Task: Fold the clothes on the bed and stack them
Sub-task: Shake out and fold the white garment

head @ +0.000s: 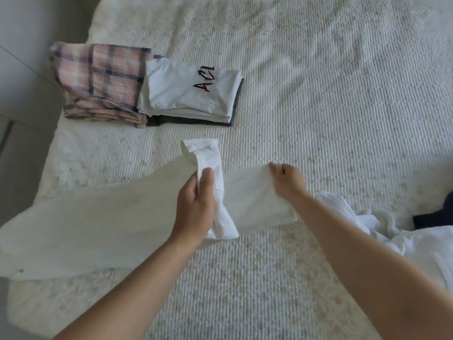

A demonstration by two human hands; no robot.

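Holding a white garment (pixel 117 217) across the near part of the bed (pixel 318 94), both hands work its right end. Its long axis runs left to right, the bulk trailing flat to the near left edge of the bed, so the fabric to be folded lies left of both hands. The left hand (pixel 196 204) is closed, thumb and fingers curled round a narrow strip, perhaps a sleeve (pixel 208 163), which stands up and flops over at its far tip. The right hand (pixel 286 180) pinches the far right edge of the cloth with bent fingers. The left hand is nearer the garment's middle, so it likely leads the next fold. Far left sit the finished pieces: a folded pink plaid cloth (pixel 98 79), soft and woven, and touching its right side a neat stack (pixel 191 94), a white lettered shirt on top and something dark beneath. Near right lies a crumpled white heap (pixel 392 236) with a dark item (pixel 431 219) behind. The bedcover is ribbed and off-white.
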